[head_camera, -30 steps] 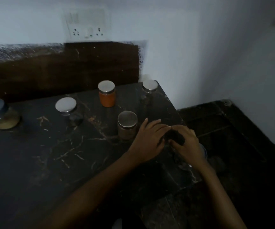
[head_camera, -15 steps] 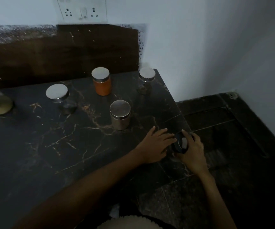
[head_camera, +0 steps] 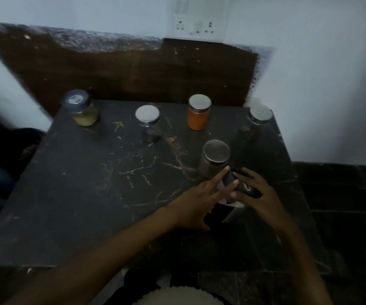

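Note:
On the dark marble table (head_camera: 89, 194) my right hand (head_camera: 263, 199) grips a small dark round object (head_camera: 241, 186), perhaps a lid, tilted just in front of a brown jar with a metal lid (head_camera: 215, 157). My left hand (head_camera: 197, 201) reaches in from the left. Its straight fingers touch the near side of the dark object. A pale rim (head_camera: 228, 202) shows under the hands; what it belongs to is hidden. The light is dim.
Along the table's back stand a yellow-filled jar with a dark lid (head_camera: 83, 108), a clear jar with a silver lid (head_camera: 148, 122), an orange jar (head_camera: 199, 113) and a dark jar (head_camera: 259, 117) at the right corner. A wall socket (head_camera: 196, 27) sits above. Dark floor lies to the right.
The view has swung so the whole table shows. The dark object is now tilted and raised between my hands, closer to the brown jar, with my left fingers stretched out against it.

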Demonstrator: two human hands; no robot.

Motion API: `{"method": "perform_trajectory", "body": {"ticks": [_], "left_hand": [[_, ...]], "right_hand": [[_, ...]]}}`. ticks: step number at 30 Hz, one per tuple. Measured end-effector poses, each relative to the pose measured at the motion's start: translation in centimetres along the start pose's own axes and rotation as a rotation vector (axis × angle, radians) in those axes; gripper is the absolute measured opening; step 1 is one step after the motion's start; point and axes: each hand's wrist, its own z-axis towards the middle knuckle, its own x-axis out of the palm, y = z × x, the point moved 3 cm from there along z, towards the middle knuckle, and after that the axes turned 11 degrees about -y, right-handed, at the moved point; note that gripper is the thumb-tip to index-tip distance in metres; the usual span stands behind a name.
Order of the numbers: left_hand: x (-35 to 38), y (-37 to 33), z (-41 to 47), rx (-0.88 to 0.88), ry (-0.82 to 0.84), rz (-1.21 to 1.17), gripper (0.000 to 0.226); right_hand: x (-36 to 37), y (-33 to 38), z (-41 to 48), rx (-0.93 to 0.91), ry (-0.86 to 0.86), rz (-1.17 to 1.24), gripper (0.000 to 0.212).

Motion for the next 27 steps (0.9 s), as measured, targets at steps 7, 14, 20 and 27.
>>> {"method": "perform_trajectory", "body": {"ticks": [7,14,20,27], "left_hand": [[-6.1,4.0,-4.6,-0.154,-0.156,-0.109,0.11],[-10.2,8.7,-8.4,-0.395,-0.333,-0.248,0.116],[-11.9,12.2,-10.9,-0.454,-0.358,-0.288,0.119],[-12.9,13.6,-11.7,-0.48,-0.353,-0.358,0.126]], "right_hand": [[6.9,5.0,2.5,0.023,0.23,0.171,0.029],[12.6,8.4,4.3,-0.055,0.374,0.154,0.072],[15.5,9.3,5.1,-0.059,0.67,-0.036,0.13],[18.0,10.6,5.6,-0.267,0.465,-0.196,0.127]]}}
